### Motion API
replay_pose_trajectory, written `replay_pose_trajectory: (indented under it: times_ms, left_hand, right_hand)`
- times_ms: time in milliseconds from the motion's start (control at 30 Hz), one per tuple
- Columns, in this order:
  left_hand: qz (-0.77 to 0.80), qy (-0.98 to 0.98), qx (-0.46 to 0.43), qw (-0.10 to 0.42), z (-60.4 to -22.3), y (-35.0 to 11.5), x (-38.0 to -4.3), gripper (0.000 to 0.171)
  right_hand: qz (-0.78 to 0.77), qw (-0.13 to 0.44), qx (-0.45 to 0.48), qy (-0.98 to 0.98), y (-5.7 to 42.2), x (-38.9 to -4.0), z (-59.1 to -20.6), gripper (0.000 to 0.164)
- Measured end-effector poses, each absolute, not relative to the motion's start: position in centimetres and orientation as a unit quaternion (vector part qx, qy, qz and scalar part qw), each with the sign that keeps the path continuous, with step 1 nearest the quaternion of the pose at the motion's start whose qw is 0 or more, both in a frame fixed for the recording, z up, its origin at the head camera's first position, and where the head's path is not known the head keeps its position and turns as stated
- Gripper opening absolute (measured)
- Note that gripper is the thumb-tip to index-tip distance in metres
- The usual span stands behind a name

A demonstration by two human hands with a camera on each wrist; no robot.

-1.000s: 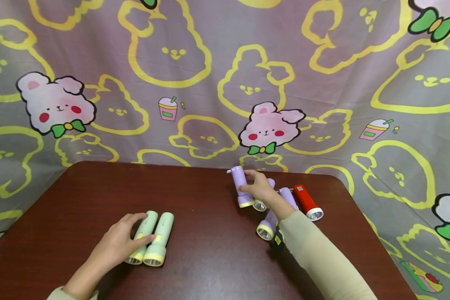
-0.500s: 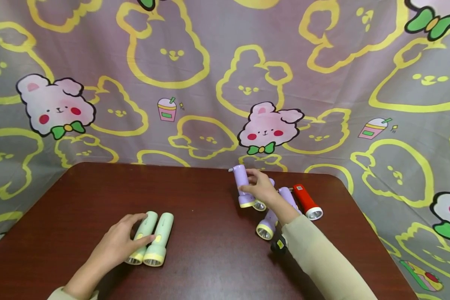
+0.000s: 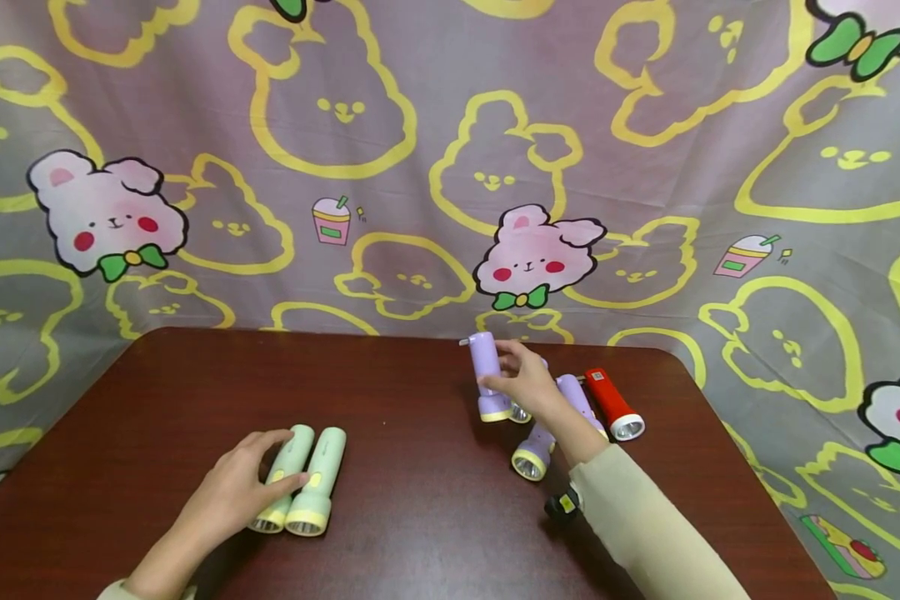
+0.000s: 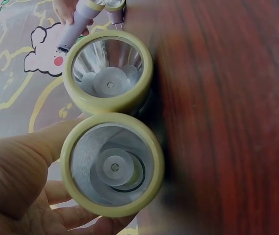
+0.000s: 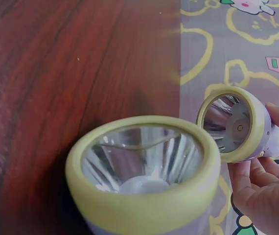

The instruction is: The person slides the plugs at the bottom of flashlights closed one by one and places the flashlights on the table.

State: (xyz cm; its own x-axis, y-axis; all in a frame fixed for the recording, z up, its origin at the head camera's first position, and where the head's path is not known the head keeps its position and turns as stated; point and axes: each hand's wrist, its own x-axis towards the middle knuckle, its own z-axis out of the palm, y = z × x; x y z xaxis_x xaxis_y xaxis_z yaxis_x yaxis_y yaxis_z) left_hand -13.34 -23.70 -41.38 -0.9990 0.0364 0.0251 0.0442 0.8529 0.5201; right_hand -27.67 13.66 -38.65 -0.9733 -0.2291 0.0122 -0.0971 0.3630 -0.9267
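Observation:
My left hand (image 3: 232,483) grips a pale green flashlight (image 3: 294,450) lying on the table, its thumb reaching toward a second green flashlight (image 3: 326,467) alongside. Both show yellow rims and reflectors in the left wrist view, the gripped flashlight (image 4: 155,161) being the lower one. At the back right, my right hand (image 3: 528,385) holds a purple flashlight (image 3: 484,358) by its body, lens end down, with a small metal plug out at its top. Whether it touches the table I cannot tell. Another purple flashlight (image 3: 521,412) is mostly hidden behind that hand.
A purple flashlight (image 3: 532,458) lies under the right forearm, with more purple and yellow partly hidden there. Right of it lies a red flashlight (image 3: 613,404) with a white head. A patterned cloth (image 3: 405,167) hangs behind the dark wooden table (image 3: 412,533).
My right hand has shifted slightly right with the purple flashlight, which stands a little more upright and lower. The left hand and green flashlights stay in place.

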Motion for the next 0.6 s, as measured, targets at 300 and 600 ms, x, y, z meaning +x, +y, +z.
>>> replay_pose_trajectory:
  times_ms: [300, 600]
  left_hand:
    - [-0.271, -0.962, -0.022, 0.005, -41.4, -23.7, -13.3, 0.077]
    - [-0.271, -0.962, -0.027, 0.019, -41.4, -23.7, -13.3, 0.076]
  right_hand:
    - [-0.555, 0.059, -0.089, 0.825, 13.6, -26.6, -38.8, 0.065]
    - [-0.566, 0.046, -0.101, 0.817, 13.4, -25.4, -38.7, 0.064]
